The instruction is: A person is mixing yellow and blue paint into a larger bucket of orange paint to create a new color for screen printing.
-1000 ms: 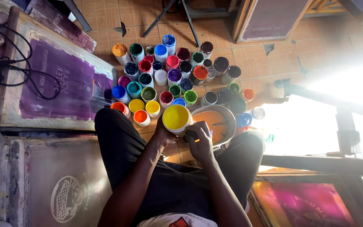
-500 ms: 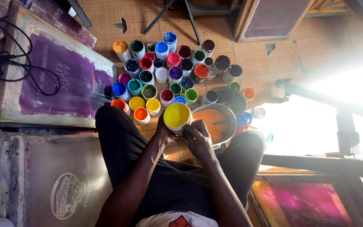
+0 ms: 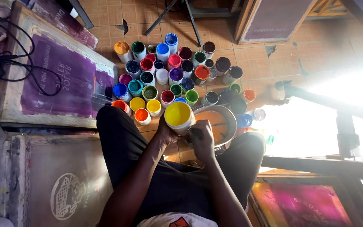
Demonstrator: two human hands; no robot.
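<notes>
Head view: left hand (image 3: 166, 131) grips an open yellow paint jar (image 3: 178, 117); right hand (image 3: 202, 141) closes on something dark beside it, above the orange-filled bowl (image 3: 221, 122); no yellow shows there yet.

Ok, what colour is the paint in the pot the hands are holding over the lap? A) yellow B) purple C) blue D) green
A: the open pot gripped by the left hand and the right hand shows a yellow surface, just in front of the metal bowl of orange paint.
</notes>
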